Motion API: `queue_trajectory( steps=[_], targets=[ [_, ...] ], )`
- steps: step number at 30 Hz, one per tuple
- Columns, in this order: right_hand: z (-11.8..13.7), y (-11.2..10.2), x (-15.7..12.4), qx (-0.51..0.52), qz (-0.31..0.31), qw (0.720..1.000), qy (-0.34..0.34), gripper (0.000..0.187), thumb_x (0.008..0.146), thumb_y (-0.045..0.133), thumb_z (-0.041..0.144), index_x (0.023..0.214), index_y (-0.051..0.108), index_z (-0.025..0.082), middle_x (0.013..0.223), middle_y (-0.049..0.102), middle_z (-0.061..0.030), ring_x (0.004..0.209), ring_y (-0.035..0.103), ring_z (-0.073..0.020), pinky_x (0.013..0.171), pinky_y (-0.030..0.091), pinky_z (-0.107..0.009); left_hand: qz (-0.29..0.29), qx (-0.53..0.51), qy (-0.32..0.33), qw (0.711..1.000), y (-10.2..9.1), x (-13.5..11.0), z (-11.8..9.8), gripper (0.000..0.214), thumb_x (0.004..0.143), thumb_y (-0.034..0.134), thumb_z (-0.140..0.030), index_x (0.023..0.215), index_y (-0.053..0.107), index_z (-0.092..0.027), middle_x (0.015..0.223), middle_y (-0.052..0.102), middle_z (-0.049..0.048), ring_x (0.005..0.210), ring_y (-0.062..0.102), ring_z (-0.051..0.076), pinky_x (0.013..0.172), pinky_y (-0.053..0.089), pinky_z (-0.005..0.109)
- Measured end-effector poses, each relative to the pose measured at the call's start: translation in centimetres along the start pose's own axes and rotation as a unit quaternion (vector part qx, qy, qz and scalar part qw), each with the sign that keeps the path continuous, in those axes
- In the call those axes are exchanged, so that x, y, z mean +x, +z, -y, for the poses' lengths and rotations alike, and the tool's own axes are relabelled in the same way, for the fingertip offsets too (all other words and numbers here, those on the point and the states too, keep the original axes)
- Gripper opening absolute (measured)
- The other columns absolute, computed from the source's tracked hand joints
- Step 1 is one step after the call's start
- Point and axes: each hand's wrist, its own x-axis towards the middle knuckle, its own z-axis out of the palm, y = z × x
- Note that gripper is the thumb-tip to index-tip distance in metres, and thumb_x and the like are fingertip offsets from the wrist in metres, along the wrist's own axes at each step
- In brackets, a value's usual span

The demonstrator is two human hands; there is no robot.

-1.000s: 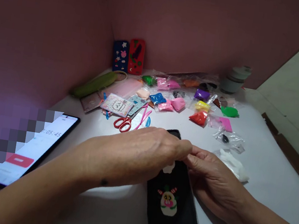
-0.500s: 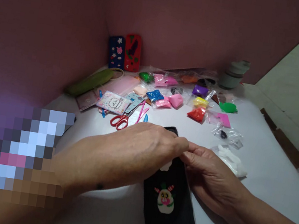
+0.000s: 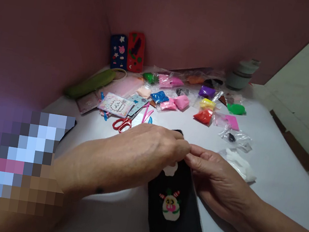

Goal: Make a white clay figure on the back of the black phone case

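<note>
A black phone case lies on the white table with its back up. On its lower half sits a white clay figure with striped horns, green bits and a pink mouth. A plain white clay shape shows higher up, partly behind my left hand. That hand reaches over the top of the case, fingers closed in a pinch; whatever they hold is hidden. At the case's upper right edge, my right hand has thumb and forefinger together, meeting the left fingertips. What lies between them is too small to make out.
Red-handled scissors, picture cards and a green pouch lie left. Several colored clay packets spread behind, with a white clay bag right. Two decorated cases, blue and red, lean on the wall; a cup stands back right.
My left hand has shifted slightly left, uncovering more of the plain white clay shape. Both hands stay together at the case's upper end. The view has moved a little.
</note>
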Motion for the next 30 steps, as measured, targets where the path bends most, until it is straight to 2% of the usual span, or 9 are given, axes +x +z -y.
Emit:
queue_trajectory(
  steps=[9, 21, 25, 30],
  targets=[
    [0.0, 0.1, -0.1, -0.002, -0.005, 1.000, 0.001, 0.022, 0.078, 0.071, 0.023, 0.100, 0.072, 0.021, 0.082, 0.072, -0.0029, 0.072, 0.063, -0.0170, 0.070, 0.046, -0.030, -0.001, 0.016, 0.004, 1.000, 0.3, 0.1, 0.3, 0.015, 0.081, 0.048, -0.005, 0.076, 0.055, -0.018, 0.078, 0.060, 0.0002, 0.063, 0.050, 0.011, 0.054, 0.027, 0.026],
    [-0.1, -0.3, 0.0, 0.023, 0.013, 1.000, 0.003, 0.020, 0.085, 0.061, 0.015, 0.103, 0.071, 0.018, 0.080, 0.071, -0.0032, 0.065, 0.062, -0.0122, 0.068, 0.048, -0.025, -0.028, 0.036, -0.002, 0.999, 0.2, -0.2, 0.3, 0.016, 0.084, 0.048, -0.005, 0.078, 0.054, -0.018, 0.079, 0.057, -0.0033, 0.063, 0.047, 0.009, 0.054, 0.031, 0.022],
    [-0.1, -0.2, -0.1, 0.017, 0.012, 1.000, 0.007, 0.019, 0.085, 0.061, 0.015, 0.101, 0.071, 0.018, 0.080, 0.070, -0.0033, 0.067, 0.062, -0.0130, 0.070, 0.050, -0.027, -0.046, 0.047, -0.025, 0.998, 0.1, -0.6, 0.6, 0.019, 0.082, 0.046, -0.002, 0.075, 0.051, -0.018, 0.075, 0.055, -0.0038, 0.061, 0.045, 0.009, 0.053, 0.029, 0.022],
    [-0.1, 0.0, -0.3, 0.002, -0.001, 1.000, 0.011, 0.011, 0.083, 0.066, 0.020, 0.091, 0.071, 0.016, 0.073, 0.066, -0.0015, 0.063, 0.059, -0.0104, 0.066, 0.049, -0.023, -0.077, 0.032, -0.073, 0.994, -0.2, -1.2, 1.0, 0.015, 0.085, 0.051, -0.009, 0.076, 0.057, -0.019, 0.075, 0.059, -0.0044, 0.063, 0.049, 0.009, 0.054, 0.030, 0.022]
  ],
)
